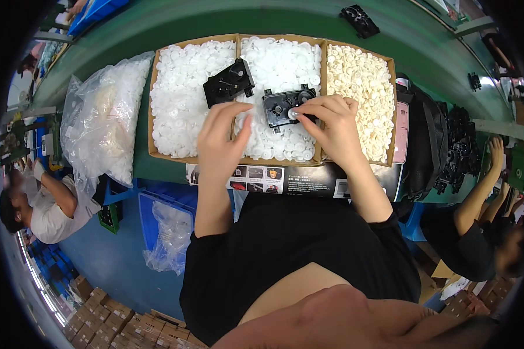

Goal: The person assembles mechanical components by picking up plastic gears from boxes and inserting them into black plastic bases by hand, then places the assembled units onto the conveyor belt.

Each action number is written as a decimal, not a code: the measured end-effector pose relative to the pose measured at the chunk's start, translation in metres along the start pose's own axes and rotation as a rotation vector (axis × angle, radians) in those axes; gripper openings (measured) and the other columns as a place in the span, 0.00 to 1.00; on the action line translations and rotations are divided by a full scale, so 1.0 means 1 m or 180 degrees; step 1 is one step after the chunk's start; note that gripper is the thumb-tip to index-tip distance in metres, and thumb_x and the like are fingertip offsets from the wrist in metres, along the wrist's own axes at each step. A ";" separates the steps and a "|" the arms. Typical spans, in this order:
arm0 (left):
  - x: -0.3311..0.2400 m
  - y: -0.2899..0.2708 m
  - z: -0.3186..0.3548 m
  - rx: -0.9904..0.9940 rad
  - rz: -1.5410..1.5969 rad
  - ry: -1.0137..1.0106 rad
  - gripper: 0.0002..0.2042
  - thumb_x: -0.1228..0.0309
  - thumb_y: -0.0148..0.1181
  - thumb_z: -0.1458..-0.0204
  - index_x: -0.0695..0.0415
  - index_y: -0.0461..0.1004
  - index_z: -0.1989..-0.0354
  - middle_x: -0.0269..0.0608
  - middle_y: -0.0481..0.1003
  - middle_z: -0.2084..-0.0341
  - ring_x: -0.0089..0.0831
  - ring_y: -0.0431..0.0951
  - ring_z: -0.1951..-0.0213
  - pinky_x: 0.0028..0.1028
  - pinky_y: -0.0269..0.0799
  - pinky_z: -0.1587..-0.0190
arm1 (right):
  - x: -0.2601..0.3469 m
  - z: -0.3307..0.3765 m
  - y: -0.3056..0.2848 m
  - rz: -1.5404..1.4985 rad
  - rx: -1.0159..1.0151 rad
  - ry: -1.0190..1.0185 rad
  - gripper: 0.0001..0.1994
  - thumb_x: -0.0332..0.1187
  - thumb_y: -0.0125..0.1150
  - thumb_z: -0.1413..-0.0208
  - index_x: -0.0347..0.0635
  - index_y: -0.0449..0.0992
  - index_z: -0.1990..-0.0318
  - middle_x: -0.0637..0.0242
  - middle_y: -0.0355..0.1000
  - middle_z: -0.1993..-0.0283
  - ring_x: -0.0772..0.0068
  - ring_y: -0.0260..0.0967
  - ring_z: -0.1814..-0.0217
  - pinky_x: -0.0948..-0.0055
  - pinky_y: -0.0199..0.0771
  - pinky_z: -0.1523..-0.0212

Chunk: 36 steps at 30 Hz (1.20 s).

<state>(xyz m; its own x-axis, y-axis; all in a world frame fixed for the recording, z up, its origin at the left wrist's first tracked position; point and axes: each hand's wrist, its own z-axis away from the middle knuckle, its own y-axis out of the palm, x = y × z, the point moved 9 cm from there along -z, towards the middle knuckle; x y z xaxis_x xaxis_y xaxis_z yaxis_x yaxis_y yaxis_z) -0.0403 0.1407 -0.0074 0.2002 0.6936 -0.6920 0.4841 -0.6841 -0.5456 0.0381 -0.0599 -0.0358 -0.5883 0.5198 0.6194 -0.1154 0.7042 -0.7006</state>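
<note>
A black plastic housing (276,110) lies on the small white plastic parts in the middle compartment of a cardboard box. A round white gear (292,114) sits against the housing's face, pinched between the thumb and fingers of my right hand (336,128). My left hand (222,139) is raised over the left and middle compartments, thumb and fingers apart, with nothing visible between them. Just beyond its fingertips, a second black housing (228,84) rests tilted across the divider between these compartments.
Cream-coloured parts (361,99) fill the right compartment. A clear bag of white parts (108,116) stands to the left; a black bag (422,139) and a pile of black housings (459,148) lie right. Another housing (360,21) is at the far side. Co-workers sit on both sides.
</note>
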 end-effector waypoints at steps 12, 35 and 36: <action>-0.031 0.071 -0.019 0.0797 0.0110 0.0336 0.11 0.81 0.66 0.48 0.58 0.81 0.56 0.35 0.81 0.60 0.32 0.80 0.62 0.27 0.76 0.57 | -0.020 0.021 -0.044 -0.0053 -0.0251 0.0409 0.04 0.33 0.71 0.44 0.49 0.87 0.61 0.78 0.80 0.58 0.75 0.69 0.55 0.67 0.52 0.41; -0.042 0.076 -0.032 0.1352 -0.0958 0.1049 0.26 0.58 0.75 0.52 0.41 0.79 0.41 0.31 0.73 0.42 0.43 0.62 0.30 0.46 0.57 0.29 | -0.029 0.010 -0.031 0.1251 -0.0120 0.0185 0.07 0.32 0.71 0.48 0.49 0.83 0.61 0.71 0.73 0.52 0.63 0.66 0.49 0.54 0.56 0.39; -0.050 0.071 -0.048 0.1374 -0.0934 0.1146 0.26 0.59 0.73 0.50 0.42 0.78 0.40 0.33 0.73 0.43 0.43 0.63 0.31 0.47 0.59 0.31 | -0.030 0.009 -0.030 0.1215 -0.0083 0.0216 0.07 0.32 0.71 0.48 0.49 0.83 0.61 0.71 0.73 0.52 0.63 0.66 0.49 0.54 0.55 0.39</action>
<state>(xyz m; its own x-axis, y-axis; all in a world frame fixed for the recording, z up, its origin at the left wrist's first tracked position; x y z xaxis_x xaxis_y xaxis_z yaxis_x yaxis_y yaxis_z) 0.0253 0.0685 0.0107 0.4217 0.8471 -0.3233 0.1903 -0.4313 -0.8819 0.0517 -0.1011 -0.0369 -0.5306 0.7771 0.3386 0.1224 0.4655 -0.8765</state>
